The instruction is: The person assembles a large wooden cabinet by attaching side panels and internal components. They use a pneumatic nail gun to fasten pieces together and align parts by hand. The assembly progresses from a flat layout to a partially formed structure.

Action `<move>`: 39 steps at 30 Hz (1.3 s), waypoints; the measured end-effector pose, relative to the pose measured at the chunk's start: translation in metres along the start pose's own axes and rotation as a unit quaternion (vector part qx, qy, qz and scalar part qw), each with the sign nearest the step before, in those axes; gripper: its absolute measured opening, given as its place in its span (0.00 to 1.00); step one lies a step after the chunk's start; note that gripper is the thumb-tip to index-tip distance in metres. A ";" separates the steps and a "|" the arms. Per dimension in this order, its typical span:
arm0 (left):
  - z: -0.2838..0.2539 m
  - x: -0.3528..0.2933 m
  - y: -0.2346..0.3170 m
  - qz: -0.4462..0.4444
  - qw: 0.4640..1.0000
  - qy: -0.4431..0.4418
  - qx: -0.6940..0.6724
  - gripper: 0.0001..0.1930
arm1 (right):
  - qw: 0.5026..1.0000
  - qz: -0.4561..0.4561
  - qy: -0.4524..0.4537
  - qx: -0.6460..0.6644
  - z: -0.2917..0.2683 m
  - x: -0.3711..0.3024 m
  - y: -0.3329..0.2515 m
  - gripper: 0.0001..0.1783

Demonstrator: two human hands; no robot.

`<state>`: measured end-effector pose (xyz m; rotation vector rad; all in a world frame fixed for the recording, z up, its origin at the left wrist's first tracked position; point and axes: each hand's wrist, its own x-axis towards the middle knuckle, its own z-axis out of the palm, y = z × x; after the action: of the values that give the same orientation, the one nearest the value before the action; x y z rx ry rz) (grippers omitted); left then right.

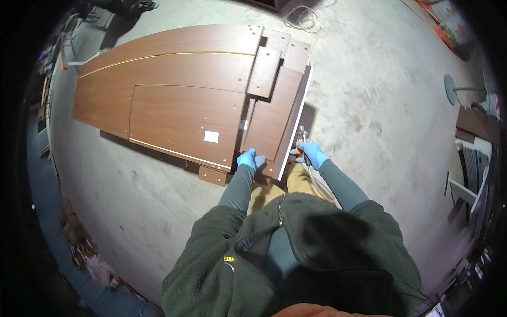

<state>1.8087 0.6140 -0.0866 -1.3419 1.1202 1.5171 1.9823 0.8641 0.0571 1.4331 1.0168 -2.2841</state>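
1. Left hand (251,159), in a blue glove, presses flat and open on the near end of a brown panel (270,119).
2. Right hand (312,153) grips a tool (301,138) at the panel's white edge, at 3 o'clock.
3. More boards (174,84) lie stacked on the concrete floor (380,95) toward 10 o'clock.

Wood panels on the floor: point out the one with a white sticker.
The big rectangular panel atop the left stack; a small white sticker sits near its lower right corner. The other panels show none.
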 end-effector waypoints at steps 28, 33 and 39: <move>-0.062 -0.113 0.023 0.083 0.915 -0.122 0.375 0.20 | 0.967 0.056 -0.176 0.178 0.074 0.021 0.008 0.14; -0.156 -0.127 0.038 0.099 0.891 -0.121 0.426 0.20 | 0.954 0.082 -0.232 0.174 0.146 -0.029 0.029 0.17; -0.291 -0.134 0.056 0.137 0.903 -0.056 0.404 0.23 | 0.961 0.052 -0.272 0.009 0.261 -0.083 0.040 0.21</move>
<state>1.8525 0.3171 0.0394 -0.5328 1.6607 1.0733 1.8651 0.6462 0.1821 0.7595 0.7278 -2.4030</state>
